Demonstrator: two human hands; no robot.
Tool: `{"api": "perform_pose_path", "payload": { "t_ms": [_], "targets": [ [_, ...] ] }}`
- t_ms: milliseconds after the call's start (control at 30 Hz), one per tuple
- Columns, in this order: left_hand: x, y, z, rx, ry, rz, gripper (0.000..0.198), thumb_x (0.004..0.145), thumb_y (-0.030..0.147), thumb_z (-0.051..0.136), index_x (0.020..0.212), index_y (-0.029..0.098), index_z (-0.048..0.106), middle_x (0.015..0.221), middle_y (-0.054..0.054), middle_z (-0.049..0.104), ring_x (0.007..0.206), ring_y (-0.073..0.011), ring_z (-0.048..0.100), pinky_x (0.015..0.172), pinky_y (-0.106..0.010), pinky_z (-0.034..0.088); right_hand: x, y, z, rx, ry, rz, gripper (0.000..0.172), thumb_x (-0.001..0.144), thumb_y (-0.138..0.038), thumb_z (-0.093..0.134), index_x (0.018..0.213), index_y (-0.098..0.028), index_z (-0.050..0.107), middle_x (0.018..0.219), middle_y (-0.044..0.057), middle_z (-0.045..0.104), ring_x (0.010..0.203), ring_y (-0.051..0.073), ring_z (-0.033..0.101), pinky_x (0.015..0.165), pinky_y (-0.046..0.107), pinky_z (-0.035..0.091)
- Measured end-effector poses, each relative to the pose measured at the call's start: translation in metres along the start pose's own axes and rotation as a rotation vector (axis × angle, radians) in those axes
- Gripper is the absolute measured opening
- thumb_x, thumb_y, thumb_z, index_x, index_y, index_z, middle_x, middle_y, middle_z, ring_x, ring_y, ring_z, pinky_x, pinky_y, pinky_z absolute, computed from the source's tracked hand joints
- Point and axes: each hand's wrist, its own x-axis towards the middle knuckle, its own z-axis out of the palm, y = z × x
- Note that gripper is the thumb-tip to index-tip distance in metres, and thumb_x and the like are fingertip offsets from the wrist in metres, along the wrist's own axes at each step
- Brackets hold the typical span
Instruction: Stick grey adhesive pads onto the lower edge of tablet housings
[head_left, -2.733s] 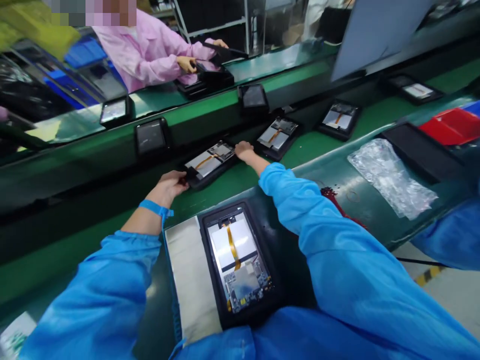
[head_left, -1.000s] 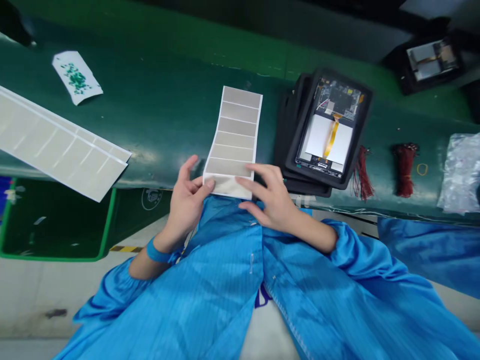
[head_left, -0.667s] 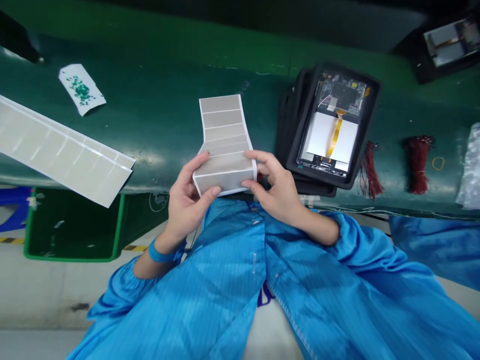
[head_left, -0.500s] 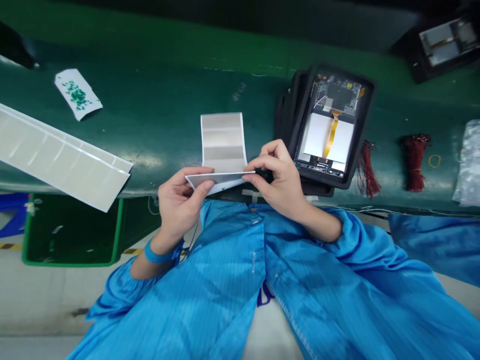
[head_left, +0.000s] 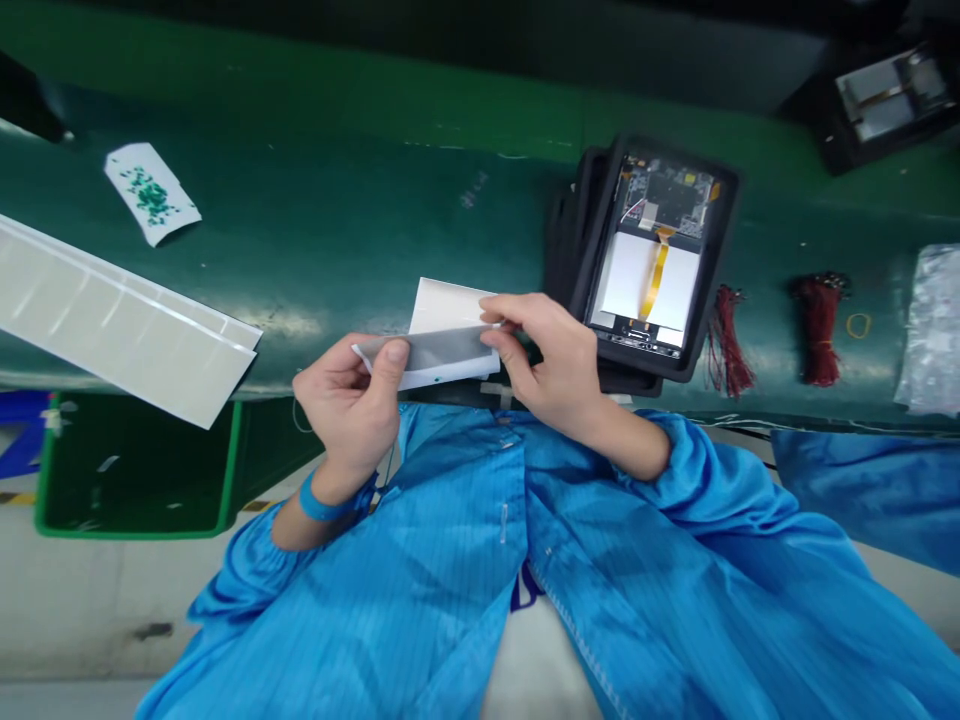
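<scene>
A folded white-edged sheet with grey strips point(head_left: 448, 350) is held over the front edge of the green table. My left hand point(head_left: 352, 405) pinches its left end between thumb and fingers. At the sheet's right end, my right hand point(head_left: 551, 370) has thumb and index finger closed on the edge. The sheet's far part point(head_left: 450, 303) rises behind the grey fold and looks pale. Right of my hands lies an open tablet-like device point(head_left: 651, 265) with a circuit board, white panel and orange ribbon, in a black frame on a stack of similar frames.
Long strip sheets point(head_left: 127, 320) lie at left, below a white paper with green bits point(head_left: 152, 195). Dark red wire bundles point(head_left: 820, 325), a yellow band point(head_left: 858, 325) and clear plastic point(head_left: 932, 330) are at right. A green bin point(head_left: 229, 470) stands below the table edge.
The sheet's far part has folded closer and shows less of its length. The grey strip has tilted to face up more. My left hand has shifted slightly left.
</scene>
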Motion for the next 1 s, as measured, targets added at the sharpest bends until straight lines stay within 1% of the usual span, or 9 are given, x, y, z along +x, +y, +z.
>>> {"api": "perform_pose_path", "payload": {
  "t_ms": [100, 200, 267, 367, 467, 633, 767, 867, 1000],
  "targets": [
    [0.001, -0.002, 0.005, -0.057, 0.029, -0.052, 0.03, 0.098, 0.043, 0.083, 0.079, 0.021, 0.078, 0.062, 0.002, 0.057, 0.055, -0.0105, 0.045, 0.05, -0.026, 0.033, -0.005, 0.009, 0.0, -0.187, -0.019, -0.054, 0.031, 0.113, -0.037, 0.052, 0.122, -0.029, 0.081, 0.131, 0.01, 0.081, 0.108, 0.026, 0.075, 0.095, 0.049, 0.062],
    [0.003, -0.003, 0.009, -0.105, 0.029, -0.113, 0.031, 0.097, 0.045, 0.085, 0.077, 0.023, 0.077, 0.062, 0.002, 0.053, 0.055, -0.0106, 0.041, 0.051, -0.027, 0.032, -0.01, 0.018, -0.003, -0.246, -0.098, -0.034, 0.038, 0.114, -0.042, 0.049, 0.138, -0.036, 0.077, 0.149, 0.005, 0.074, 0.112, 0.026, 0.074, 0.095, 0.05, 0.065],
    [0.005, -0.002, 0.011, -0.114, 0.032, -0.134, 0.034, 0.096, 0.046, 0.086, 0.073, 0.023, 0.075, 0.062, 0.002, 0.052, 0.055, -0.0107, 0.042, 0.052, -0.027, 0.032, -0.011, 0.021, -0.005, -0.252, -0.124, -0.026, 0.04, 0.115, -0.044, 0.048, 0.143, -0.038, 0.075, 0.153, 0.003, 0.072, 0.114, 0.025, 0.074, 0.097, 0.05, 0.066],
    [0.007, 0.002, 0.01, -0.086, 0.032, -0.126, 0.041, 0.095, 0.047, 0.086, 0.068, 0.02, 0.071, 0.06, 0.002, 0.051, 0.057, -0.0107, 0.044, 0.053, -0.028, 0.032, -0.008, 0.019, -0.007, -0.256, -0.111, -0.025, 0.04, 0.115, -0.041, 0.049, 0.145, -0.037, 0.074, 0.154, 0.002, 0.071, 0.115, 0.025, 0.074, 0.1, 0.049, 0.066],
    [0.009, 0.003, 0.005, -0.053, -0.016, -0.122, 0.04, 0.098, 0.044, 0.083, 0.069, 0.019, 0.07, 0.06, 0.003, 0.05, 0.06, -0.0097, 0.044, 0.055, -0.028, 0.031, -0.005, 0.014, -0.008, -0.251, -0.098, -0.021, 0.039, 0.115, -0.041, 0.05, 0.143, -0.036, 0.076, 0.152, 0.002, 0.072, 0.117, 0.025, 0.074, 0.104, 0.049, 0.065],
    [0.011, 0.002, 0.004, -0.059, -0.093, -0.134, 0.033, 0.1, 0.036, 0.077, 0.074, 0.017, 0.069, 0.062, 0.003, 0.049, 0.063, -0.01, 0.054, 0.055, -0.028, 0.028, -0.002, 0.016, -0.009, -0.223, -0.131, 0.003, 0.038, 0.115, -0.047, 0.049, 0.136, -0.037, 0.08, 0.148, 0.003, 0.075, 0.111, 0.024, 0.076, 0.095, 0.046, 0.066],
    [0.012, 0.005, 0.009, -0.151, -0.044, -0.224, 0.04, 0.093, 0.045, 0.088, 0.068, 0.021, 0.067, 0.062, 0.001, 0.051, 0.059, -0.0114, 0.052, 0.05, -0.028, 0.03, -0.001, 0.027, -0.013, -0.203, -0.166, -0.001, 0.038, 0.114, -0.047, 0.051, 0.137, -0.036, 0.079, 0.146, 0.005, 0.076, 0.113, 0.024, 0.075, 0.091, 0.045, 0.066],
    [0.012, 0.008, 0.011, -0.228, -0.07, -0.339, 0.042, 0.087, 0.051, 0.094, 0.068, 0.023, 0.068, 0.064, 0.0, 0.055, 0.058, -0.0129, 0.048, 0.049, -0.029, 0.031, -0.002, 0.036, -0.017, -0.201, -0.18, -0.016, 0.036, 0.114, -0.046, 0.052, 0.136, -0.035, 0.079, 0.144, 0.005, 0.077, 0.113, 0.025, 0.076, 0.09, 0.046, 0.067],
    [0.012, 0.009, 0.011, -0.259, -0.072, -0.369, 0.038, 0.087, 0.047, 0.094, 0.069, 0.021, 0.072, 0.064, 0.0, 0.055, 0.06, -0.0113, 0.047, 0.051, -0.027, 0.033, -0.004, 0.036, -0.02, -0.185, -0.184, -0.076, 0.032, 0.113, -0.044, 0.056, 0.133, -0.036, 0.079, 0.14, 0.005, 0.078, 0.11, 0.027, 0.075, 0.092, 0.05, 0.065]
  ]
}}
